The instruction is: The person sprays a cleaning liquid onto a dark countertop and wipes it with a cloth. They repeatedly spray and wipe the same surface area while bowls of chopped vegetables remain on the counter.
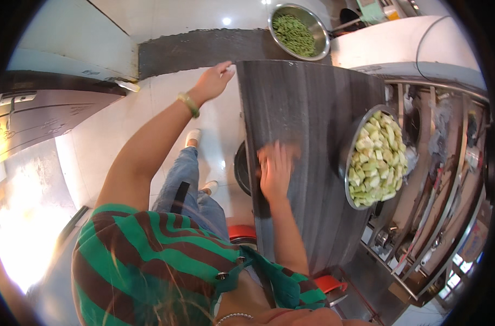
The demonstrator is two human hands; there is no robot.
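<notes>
My right hand (276,173) lies flat, fingers stretched out, over a blurred brown cloth (294,150) on a dark wood-grain table (320,98). The cloth is partly hidden under the fingers. My left hand (214,82) wears a pale green bangle on its wrist and holds nothing. Its fingertips are close to the table's far left corner; whether they touch it I cannot tell. Towards the table's right edge stands a wide metal bowl (348,163) heaped with pale green cut vegetable chunks (378,159).
Beyond the table's far edge is a steel bowl (325,34) of chopped green beans (294,34). A slatted metal rack (447,163) with various items runs along the right. Under the table's left edge a dark round container (242,169) and a red object (242,231) partly show.
</notes>
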